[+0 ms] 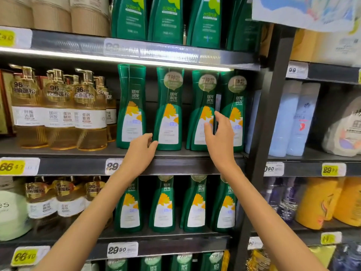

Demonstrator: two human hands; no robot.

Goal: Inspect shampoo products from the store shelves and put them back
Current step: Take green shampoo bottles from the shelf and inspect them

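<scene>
Shampoo bottles, green with yellow flower labels, stand four across on the middle shelf, upright and capped. The left hand is at the foot of the second bottle. Its fingers are loosely curled and half open, the thumb tip touches the bottle's lower left edge, and nothing is gripped. The right hand is spread wider. Its thumb lies against the front of the third bottle, while its fingers reach up at the narrow gap between that one and the fourth bottle. It is not closed round either bottle. Whether the fingertips press the fourth bottle I cannot tell.

Left of the green row, amber pump bottles with gold heads hold a clear golden liquid. To the right, past the dark post, pale blue bottles stand on the neighbouring shelf. More green bottles fill the shelf below, and another green row stands above. Price tags run along the shelf edges.
</scene>
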